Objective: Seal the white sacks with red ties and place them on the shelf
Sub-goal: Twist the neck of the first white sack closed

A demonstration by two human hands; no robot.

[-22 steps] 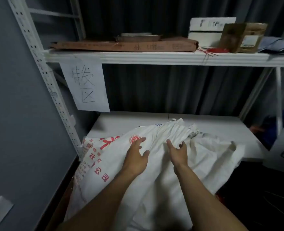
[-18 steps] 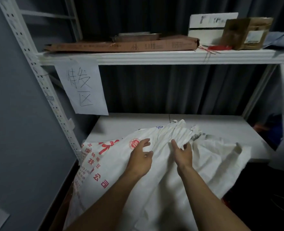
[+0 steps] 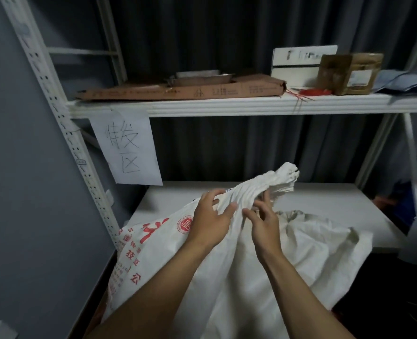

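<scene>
L hand [image 3: 209, 222] grips white sack [image 3: 239, 289] neck; R hand [image 3: 263, 225] spread, touching it.

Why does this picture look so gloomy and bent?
Head view: dim light, blackest at lower right; the wide lens bows the post and upper shelf; the sack, left hand and right hand look slightly blurred.

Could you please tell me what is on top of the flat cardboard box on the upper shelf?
A shallow metal tray lies on the box; what the tray holds cannot be made out behind its rim.
</scene>
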